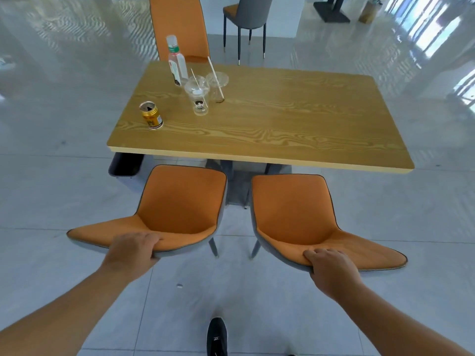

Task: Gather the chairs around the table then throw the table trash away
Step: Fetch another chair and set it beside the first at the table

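Glossy grey tiled floor (64,176): two orange upholstered chairs (180,201) face the wood-grain worktop (282,119). Your left hand (131,253) and right hand (331,271) – fingers curled over each backrest top – grip rigid, probably light shells; push evenly.

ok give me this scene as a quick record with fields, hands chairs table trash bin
left hand: gripping the backrest top of the left orange chair
right hand: gripping the backrest top of the right orange chair
near chairs: side by side, seats facing the table, not yet tucked under
far chair: orange, at the table's far side
grey chair: apart from the table
table: wooden top
trash on table: bottle, can, two clear cups with straws
bin: dark, under the table's left corner
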Demonstrator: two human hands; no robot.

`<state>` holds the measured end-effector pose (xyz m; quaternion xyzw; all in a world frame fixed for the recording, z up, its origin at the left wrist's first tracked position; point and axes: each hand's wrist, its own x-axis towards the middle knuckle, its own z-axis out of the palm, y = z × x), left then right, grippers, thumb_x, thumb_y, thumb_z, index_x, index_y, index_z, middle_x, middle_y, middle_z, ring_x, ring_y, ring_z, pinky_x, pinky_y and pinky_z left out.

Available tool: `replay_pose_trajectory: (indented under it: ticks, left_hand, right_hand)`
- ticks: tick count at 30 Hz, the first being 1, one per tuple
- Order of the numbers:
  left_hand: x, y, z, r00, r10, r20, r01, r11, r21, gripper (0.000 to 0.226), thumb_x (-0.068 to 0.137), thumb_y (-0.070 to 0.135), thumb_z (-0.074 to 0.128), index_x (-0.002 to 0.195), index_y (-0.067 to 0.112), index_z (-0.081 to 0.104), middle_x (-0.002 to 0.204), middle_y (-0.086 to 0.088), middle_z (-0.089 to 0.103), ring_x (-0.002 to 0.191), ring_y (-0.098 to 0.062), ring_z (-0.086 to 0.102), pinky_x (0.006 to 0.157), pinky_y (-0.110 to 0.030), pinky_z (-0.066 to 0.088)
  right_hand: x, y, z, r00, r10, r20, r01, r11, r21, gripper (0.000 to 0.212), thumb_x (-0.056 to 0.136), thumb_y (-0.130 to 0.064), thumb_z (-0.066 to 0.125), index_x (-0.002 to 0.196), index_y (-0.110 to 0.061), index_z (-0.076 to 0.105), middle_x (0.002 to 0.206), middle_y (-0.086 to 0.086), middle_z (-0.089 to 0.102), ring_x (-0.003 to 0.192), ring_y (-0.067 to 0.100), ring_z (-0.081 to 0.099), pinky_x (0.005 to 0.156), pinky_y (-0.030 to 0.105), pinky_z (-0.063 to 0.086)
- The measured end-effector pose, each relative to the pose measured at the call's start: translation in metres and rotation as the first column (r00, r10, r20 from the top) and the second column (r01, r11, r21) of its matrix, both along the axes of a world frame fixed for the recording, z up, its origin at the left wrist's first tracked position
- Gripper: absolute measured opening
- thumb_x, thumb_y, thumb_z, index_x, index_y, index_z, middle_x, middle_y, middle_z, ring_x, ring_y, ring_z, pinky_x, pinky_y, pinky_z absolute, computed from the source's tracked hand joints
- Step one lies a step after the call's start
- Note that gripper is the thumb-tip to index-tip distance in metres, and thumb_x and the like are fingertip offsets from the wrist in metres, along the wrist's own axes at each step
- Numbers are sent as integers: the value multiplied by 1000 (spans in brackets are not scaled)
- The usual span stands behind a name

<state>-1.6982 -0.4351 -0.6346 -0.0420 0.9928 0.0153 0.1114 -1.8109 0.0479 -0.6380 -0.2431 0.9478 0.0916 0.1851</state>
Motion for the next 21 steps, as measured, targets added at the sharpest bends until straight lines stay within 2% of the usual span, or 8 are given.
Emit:
replay_pose_trajectory:
  ticks: [2, 5, 7, 9, 12, 16, 21]
  left_hand:
    - [-10, 5, -1, 998, -31, -58, 33, 999, 39, 37, 52, 18, 99, 80, 16, 75, 69, -3, 70, 57, -27, 64, 51, -35, 54]
    - [-20, 41, -5, 972, -167, -166, 187, 976, 114, 39, 47, 13, 100, 74, 15, 72, 62, -1, 66, 49, -22, 61, 42, -31, 52]
    - [-19, 74, -10, 943, -270, -195, 302, 940, 158, 39, 48, 15, 99, 70, 17, 66, 58, 1, 61, 46, -18, 57, 39, -25, 47]
    - [-15, 89, -16, 926, -325, -192, 358, 917, 175, 40, 49, 18, 98, 69, 19, 63, 58, 3, 60, 47, -15, 55, 41, -23, 45]
    - [-14, 78, -18, 921, -337, -193, 368, 917, 152, 39, 49, 21, 98, 69, 18, 65, 59, 3, 60, 47, -15, 55, 41, -23, 46]
    - [-23, 76, -15, 919, -339, -200, 366, 924, 115, 32, 55, 21, 97, 73, 16, 70, 60, 2, 62, 49, -17, 57, 41, -27, 51]
    - [-24, 77, -17, 936, -317, -156, 335, 936, 106, 28, 64, 30, 93, 77, 18, 71, 63, 3, 63, 51, -15, 56, 44, -26, 51]
  right_hand:
    - [-2, -7, 0, 999, 44, 17, -43, 999, -7, 19, 97, -33, 54, 114, -32, 63, 98, -9, 69, 89, 17, 66, 74, 30, 50]
    - [6, -46, 3, 993, 96, 66, -88, 991, -105, 13, 96, -26, 53, 103, -28, 64, 94, -4, 70, 86, 21, 67, 71, 36, 55]
    - [20, -74, 2, 984, 153, 94, -134, 974, -181, 10, 95, -23, 54, 98, -25, 64, 90, -2, 68, 82, 24, 65, 67, 37, 52]
    - [27, -77, -1, 972, 206, 110, -183, 964, -191, 9, 97, -24, 55, 100, -23, 64, 90, 0, 68, 79, 23, 61, 64, 34, 46]
    - [23, -59, 0, 968, 236, 90, -218, 959, -180, 13, 100, -28, 53, 105, -22, 64, 92, 0, 68, 80, 21, 61, 65, 33, 47]
    - [20, -74, -1, 964, 264, 26, -251, 942, -224, 15, 102, -29, 52, 104, -20, 64, 89, 1, 68, 75, 21, 58, 60, 32, 41]
    - [22, -76, -13, 975, 224, 2, -217, 946, -241, 15, 101, -31, 55, 102, -21, 66, 85, -2, 66, 69, 16, 49, 58, 30, 43]
